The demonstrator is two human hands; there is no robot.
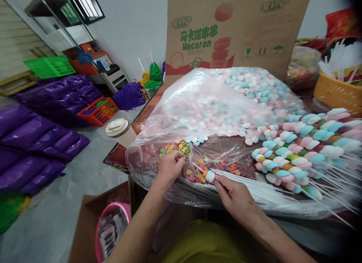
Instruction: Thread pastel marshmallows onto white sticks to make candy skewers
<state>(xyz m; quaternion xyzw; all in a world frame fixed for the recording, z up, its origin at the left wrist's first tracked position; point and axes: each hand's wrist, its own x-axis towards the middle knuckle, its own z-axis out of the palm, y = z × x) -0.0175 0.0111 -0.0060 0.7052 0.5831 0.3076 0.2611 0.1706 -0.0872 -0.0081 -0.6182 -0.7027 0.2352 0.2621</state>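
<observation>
My right hand [230, 193] pinches a pink, white and blue marshmallow [210, 176] threaded on a thin white stick, whose bare tip points left. My left hand [171, 167] is closed, fingertips down among small yellow and green candy rings [182, 147]; whatever it pinches is hidden. Between the hands lie red and orange candy rings [195, 177] on clear plastic. Loose white sticks [254, 189] lie beside my right hand. Finished marshmallow skewers [299, 153] are stacked at the right, with candy rings between their marshmallows.
A big clear bag of marshmallows [215, 108] fills the table's middle, before a cardboard box [237, 33]. A lidded paper cup [120, 131] stands at the left edge. An orange basket [338, 91] holds white sticks. Below left, a pink bucket [98, 233] sits inside a carton.
</observation>
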